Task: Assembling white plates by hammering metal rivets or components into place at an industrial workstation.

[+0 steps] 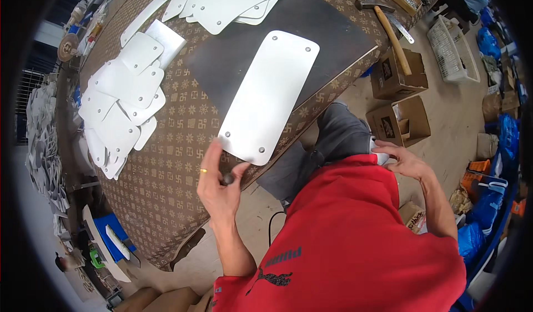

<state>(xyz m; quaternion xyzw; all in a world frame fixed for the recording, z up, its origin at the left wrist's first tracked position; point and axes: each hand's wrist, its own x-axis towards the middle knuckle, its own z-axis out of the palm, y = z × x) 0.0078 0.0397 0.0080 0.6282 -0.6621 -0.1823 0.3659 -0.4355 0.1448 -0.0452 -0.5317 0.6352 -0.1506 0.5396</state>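
Observation:
A long white panel (pixel 270 98) with rounded corners and a metal stud near each corner lies on a dark flat board (pixel 344 29). My left hand (pixel 219 192) is at the panel's near left end, forefinger against one edge and thumb against the other. Between that thumb and the fingers a small round grey metal piece (pixel 227 179) shows; whether it is held cannot be told. At my right hip, my right hand (pixel 408 162) is bent with its fingers closing by a small white thing (pixel 381 155), whose kind is unclear.
White studded panels (pixel 125 98) lie heaped on the patterned cloth (pixel 183 201) at left, more (pixel 233 1) at the far side. A hammer (pixel 391 40) lies at the far right edge. Cardboard boxes (pixel 400 120) and a white basket (pixel 452 48) stand beyond the table at right.

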